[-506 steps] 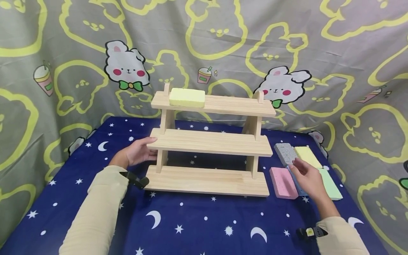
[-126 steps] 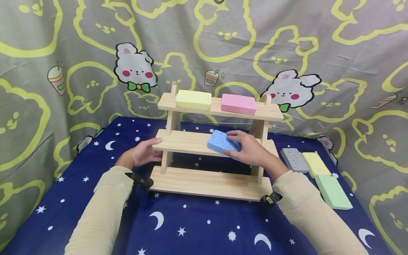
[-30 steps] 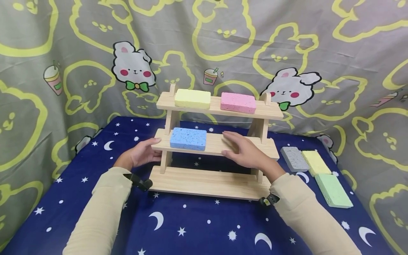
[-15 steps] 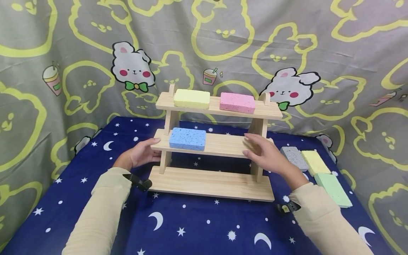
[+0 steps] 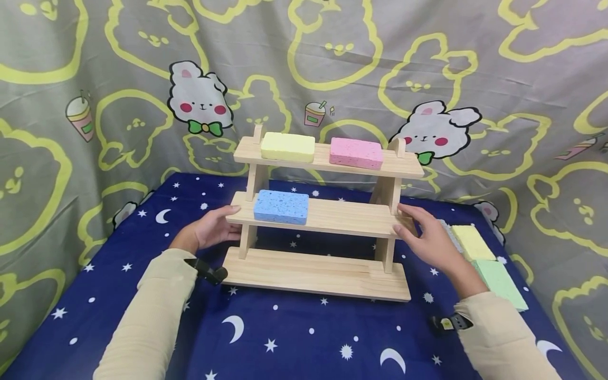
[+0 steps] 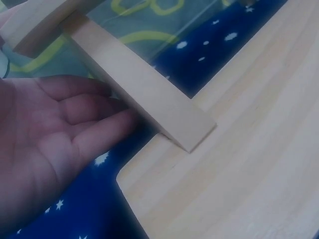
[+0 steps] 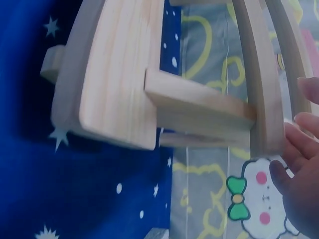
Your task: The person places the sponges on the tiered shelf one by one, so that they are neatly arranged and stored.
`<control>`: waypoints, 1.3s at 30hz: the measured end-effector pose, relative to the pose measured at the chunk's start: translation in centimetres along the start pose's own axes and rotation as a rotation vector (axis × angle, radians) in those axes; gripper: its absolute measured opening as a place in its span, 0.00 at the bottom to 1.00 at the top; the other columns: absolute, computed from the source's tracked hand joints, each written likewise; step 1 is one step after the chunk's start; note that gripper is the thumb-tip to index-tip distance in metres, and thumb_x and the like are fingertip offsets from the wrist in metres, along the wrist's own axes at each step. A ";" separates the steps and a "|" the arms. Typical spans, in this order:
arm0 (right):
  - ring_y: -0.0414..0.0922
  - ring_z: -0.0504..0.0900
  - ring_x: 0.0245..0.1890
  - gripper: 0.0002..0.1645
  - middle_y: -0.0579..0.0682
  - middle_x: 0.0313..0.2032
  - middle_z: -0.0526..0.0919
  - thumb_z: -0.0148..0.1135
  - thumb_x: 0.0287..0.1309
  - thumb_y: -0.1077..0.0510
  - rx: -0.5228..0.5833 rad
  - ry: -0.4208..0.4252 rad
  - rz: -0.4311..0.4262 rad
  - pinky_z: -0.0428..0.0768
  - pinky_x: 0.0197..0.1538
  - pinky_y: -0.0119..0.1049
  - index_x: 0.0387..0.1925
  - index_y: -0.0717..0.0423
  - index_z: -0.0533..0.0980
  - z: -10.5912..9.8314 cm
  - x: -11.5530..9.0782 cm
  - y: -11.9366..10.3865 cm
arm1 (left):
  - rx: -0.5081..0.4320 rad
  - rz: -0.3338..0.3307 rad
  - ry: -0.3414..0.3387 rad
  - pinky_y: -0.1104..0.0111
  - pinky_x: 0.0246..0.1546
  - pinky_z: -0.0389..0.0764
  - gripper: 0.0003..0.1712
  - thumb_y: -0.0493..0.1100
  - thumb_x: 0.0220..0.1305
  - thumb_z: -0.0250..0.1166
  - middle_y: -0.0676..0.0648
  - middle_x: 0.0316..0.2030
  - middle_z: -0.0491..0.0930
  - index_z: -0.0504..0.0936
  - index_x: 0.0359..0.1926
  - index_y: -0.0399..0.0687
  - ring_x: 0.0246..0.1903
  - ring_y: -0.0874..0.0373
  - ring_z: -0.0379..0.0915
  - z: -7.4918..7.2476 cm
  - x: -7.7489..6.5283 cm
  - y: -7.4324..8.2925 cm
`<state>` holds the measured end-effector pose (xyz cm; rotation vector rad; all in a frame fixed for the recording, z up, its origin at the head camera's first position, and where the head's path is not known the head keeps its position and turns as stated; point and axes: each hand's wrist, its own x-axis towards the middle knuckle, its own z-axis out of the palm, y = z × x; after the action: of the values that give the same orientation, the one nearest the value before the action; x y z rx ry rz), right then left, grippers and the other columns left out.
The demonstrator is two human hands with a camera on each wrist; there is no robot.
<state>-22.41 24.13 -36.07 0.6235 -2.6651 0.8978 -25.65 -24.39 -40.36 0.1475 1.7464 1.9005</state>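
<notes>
A three-tier wooden display stand (image 5: pixel 342 216) is upright on the blue cloth. My left hand (image 5: pixel 209 229) holds the left end of its middle shelf, thumb on top and fingers beneath. In the left wrist view, the fingers (image 6: pixel 102 132) of that hand lie by the upright. At the right end of the middle shelf is my right hand (image 5: pixel 429 240), fingers loosely bent and holding nothing; whether it touches the wood I cannot tell. A blue sponge (image 5: pixel 281 207) lies on the left of the middle shelf. On the top shelf sit a yellow sponge (image 5: pixel 287 147) and a pink sponge (image 5: pixel 356 153).
Right of the stand, a second yellow sponge (image 5: pixel 472 241) and a green sponge (image 5: pixel 501 285) lie on the cloth (image 5: pixel 285 343). A grey sponge (image 5: pixel 449 232) is mostly hidden behind my right hand. A patterned curtain (image 5: pixel 266 58) hangs behind.
The pink sponge, then the blue one, came from the right-hand group onto the stand. My right hand let go of the blue sponge and slid right along the middle shelf. My left hand stayed.
</notes>
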 end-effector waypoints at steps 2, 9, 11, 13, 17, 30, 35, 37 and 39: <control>0.62 0.70 0.58 0.31 0.65 0.58 0.71 0.59 0.62 0.54 -0.005 0.017 0.009 0.67 0.55 0.62 0.62 0.64 0.66 -0.2 -0.3 0.5 | -0.001 0.001 -0.001 0.62 0.52 0.73 0.36 0.53 0.70 0.38 0.30 0.65 0.55 0.43 0.70 0.37 0.63 0.40 0.55 0.0 0.0 0.0; 0.64 0.68 0.58 0.33 0.67 0.58 0.70 0.58 0.63 0.52 0.000 0.046 0.098 0.64 0.58 0.61 0.63 0.66 0.64 -0.7 -1.0 1.9 | 0.002 0.005 -0.007 0.61 0.53 0.72 0.36 0.53 0.70 0.38 0.29 0.66 0.53 0.42 0.71 0.38 0.62 0.41 0.57 0.0 0.0 0.2; 0.65 0.67 0.59 0.34 0.68 0.59 0.68 0.57 0.63 0.50 -0.003 0.046 0.133 0.64 0.58 0.61 0.63 0.67 0.63 -0.8 -1.2 2.3 | 0.003 0.005 -0.008 0.60 0.55 0.71 0.37 0.53 0.70 0.38 0.28 0.67 0.52 0.41 0.71 0.39 0.64 0.40 0.55 0.1 0.0 0.2; 0.66 0.66 0.59 0.35 0.69 0.60 0.67 0.56 0.64 0.48 -0.002 0.047 0.174 0.63 0.59 0.60 0.64 0.68 0.62 -0.9 -1.4 2.7 | 0.001 0.004 -0.008 0.59 0.56 0.70 0.37 0.53 0.70 0.38 0.28 0.67 0.51 0.41 0.71 0.39 0.65 0.39 0.53 0.1 0.0 0.2; 0.67 0.65 0.60 0.37 0.71 0.60 0.66 0.52 0.66 0.45 -0.007 0.050 0.247 0.62 0.59 0.60 0.65 0.68 0.60 -1.1 -1.8 3.6 | 0.002 0.005 -0.013 0.57 0.58 0.68 0.37 0.53 0.70 0.38 0.28 0.67 0.50 0.41 0.71 0.38 0.65 0.38 0.51 0.1 0.1 0.1; 0.69 0.65 0.58 0.38 0.75 0.59 0.66 0.50 0.66 0.46 -0.069 0.081 0.392 0.63 0.57 0.62 0.65 0.72 0.58 -0.6 -3.1 7.3 | 0.007 0.005 -0.007 0.58 0.56 0.69 0.36 0.53 0.70 0.37 0.28 0.67 0.52 0.42 0.71 0.38 0.64 0.39 0.54 0.0 0.1 0.0; 0.69 0.65 0.59 0.39 0.75 0.60 0.64 0.49 0.66 0.46 -0.114 0.089 0.491 0.64 0.57 0.62 0.65 0.73 0.57 -0.2 -3.6 8.8 | 0.005 0.006 -0.005 0.60 0.54 0.71 0.36 0.53 0.70 0.38 0.28 0.66 0.53 0.42 0.71 0.38 0.62 0.41 0.57 -0.1 0.2 -0.1; 0.69 0.63 0.60 0.41 0.75 0.61 0.63 0.48 0.65 0.44 -0.121 0.076 0.546 0.63 0.58 0.62 0.66 0.72 0.55 -0.1 -3.7 9.2 | 0.013 0.011 -0.009 0.59 0.55 0.70 0.37 0.53 0.70 0.38 0.27 0.66 0.52 0.41 0.71 0.37 0.63 0.40 0.56 -0.1 0.1 -0.1; 0.69 0.62 0.60 0.43 0.75 0.61 0.61 0.48 0.65 0.42 -0.125 0.065 0.593 0.62 0.58 0.62 0.67 0.71 0.53 0.0 -3.8 9.7 | 0.010 0.011 -0.009 0.59 0.56 0.69 0.37 0.53 0.70 0.38 0.28 0.66 0.52 0.41 0.71 0.37 0.64 0.40 0.55 -0.1 0.1 -0.1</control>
<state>-23.69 32.22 -42.43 -0.2431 -2.8556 0.8488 -25.76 -24.43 -40.50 0.1698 1.7529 1.8966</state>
